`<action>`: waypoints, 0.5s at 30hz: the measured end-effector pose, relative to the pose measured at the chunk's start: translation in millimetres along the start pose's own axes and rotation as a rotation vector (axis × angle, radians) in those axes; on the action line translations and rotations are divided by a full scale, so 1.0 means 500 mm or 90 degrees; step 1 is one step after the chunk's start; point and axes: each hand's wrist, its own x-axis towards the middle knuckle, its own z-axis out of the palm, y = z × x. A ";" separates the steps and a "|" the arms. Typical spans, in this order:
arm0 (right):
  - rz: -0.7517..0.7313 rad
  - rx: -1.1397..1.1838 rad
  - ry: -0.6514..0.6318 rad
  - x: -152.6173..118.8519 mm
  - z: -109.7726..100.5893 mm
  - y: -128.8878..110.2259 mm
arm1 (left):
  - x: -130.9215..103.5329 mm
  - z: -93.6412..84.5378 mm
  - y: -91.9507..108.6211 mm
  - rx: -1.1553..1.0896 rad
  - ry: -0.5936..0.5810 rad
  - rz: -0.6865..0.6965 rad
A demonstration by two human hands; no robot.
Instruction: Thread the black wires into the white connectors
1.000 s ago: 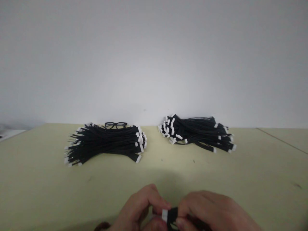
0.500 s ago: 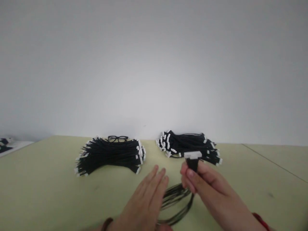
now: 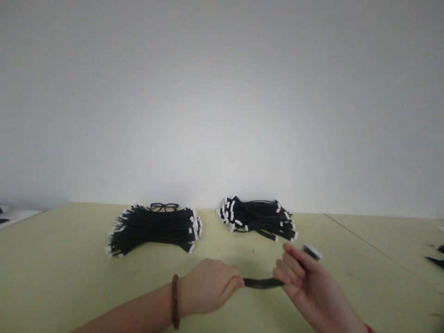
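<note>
Nearest the camera, a black cable [image 3: 262, 283] is held stretched between the two hands just above the pale green counter [image 3: 69, 286]. The left hand [image 3: 204, 291], with a brown beaded bracelet [image 3: 175, 300] worn at its wrist, is clenched around one end of the cable, the fingers [image 3: 233, 284] curled over it. The other end is grasped by the right hand [image 3: 305, 284], whose fingers [image 3: 289, 266] are closed about the cable, and a white connector [image 3: 311, 251] is seen jutting out past them, up and to the right. The cable's middle sags slightly between the hands.

Farther back on the counter, two heaps of like cables are laid well apart from the hands. The left pile [image 3: 154, 229] is spread wide, white connectors showing at both ends. The right pile [image 3: 258, 218] is smaller and lies near it, a gap of bare counter being left between them. A pair of black-framed glasses [image 3: 164, 207] is set just behind the left pile, close to the plain grey wall [image 3: 222, 92].
</note>
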 end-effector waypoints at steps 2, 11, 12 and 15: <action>0.029 -0.039 0.023 0.005 -0.049 0.033 | -0.006 0.016 0.002 0.043 -0.026 -0.012; 0.096 -0.235 0.051 0.088 -0.066 -0.034 | 0.034 -0.079 -0.030 0.165 0.096 -0.144; 0.061 -0.236 0.054 0.113 -0.061 -0.056 | 0.028 -0.102 -0.014 0.160 0.114 -0.138; -0.014 -0.254 0.062 0.195 -0.055 -0.122 | -0.021 -0.155 0.056 0.089 0.146 -0.054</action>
